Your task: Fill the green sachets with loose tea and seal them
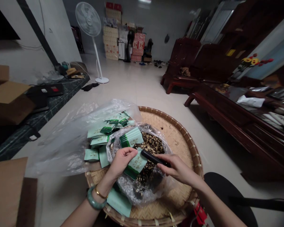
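Note:
My left hand (123,160) pinches the top edge of a light green printed packet (137,164) with a dark green band. In my right hand (176,167) is a black handled tool (151,156); its tip meets the packet's upper corner, and its working end cannot be made out. Below both hands lies an open clear plastic bag (142,197) of dark and golden dried flakes (153,143). Several more green packets (132,137) stand fanned on the bag's far left side. A looser pile of packets (98,138) lies left of it.
Everything rests on a round woven bamboo tray (180,138). A large clear plastic sheet (68,148) spreads over its left edge. Cardboard boxes (7,189) stand at the left. A dark wooden table (217,116) is at the right, and a white fan (94,41) stands further back.

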Demonstrator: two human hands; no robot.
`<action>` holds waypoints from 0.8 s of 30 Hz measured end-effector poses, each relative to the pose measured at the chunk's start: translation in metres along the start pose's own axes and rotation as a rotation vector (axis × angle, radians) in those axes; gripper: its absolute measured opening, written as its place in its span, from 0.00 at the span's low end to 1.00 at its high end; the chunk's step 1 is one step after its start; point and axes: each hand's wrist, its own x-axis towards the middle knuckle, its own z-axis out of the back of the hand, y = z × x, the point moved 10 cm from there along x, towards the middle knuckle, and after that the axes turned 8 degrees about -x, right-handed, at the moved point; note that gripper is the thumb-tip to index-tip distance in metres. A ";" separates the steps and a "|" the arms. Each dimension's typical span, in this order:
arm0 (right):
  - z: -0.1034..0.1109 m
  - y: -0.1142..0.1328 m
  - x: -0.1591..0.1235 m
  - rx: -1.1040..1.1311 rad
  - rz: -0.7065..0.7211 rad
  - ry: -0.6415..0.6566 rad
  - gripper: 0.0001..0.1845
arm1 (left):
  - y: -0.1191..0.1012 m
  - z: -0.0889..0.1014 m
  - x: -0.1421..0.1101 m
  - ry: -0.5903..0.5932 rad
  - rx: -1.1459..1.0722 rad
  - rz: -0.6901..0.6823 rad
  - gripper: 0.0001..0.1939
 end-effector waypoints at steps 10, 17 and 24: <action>0.015 -0.043 -0.003 0.221 -0.203 -0.095 0.29 | -0.016 0.005 -0.005 -0.115 0.086 -0.157 0.15; 0.012 0.006 0.012 -0.103 -0.037 -0.017 0.16 | -0.017 -0.006 -0.006 -0.056 0.179 -0.172 0.16; 0.006 0.004 0.017 -0.035 -0.045 -0.018 0.16 | 0.003 -0.020 -0.007 0.156 0.076 0.029 0.20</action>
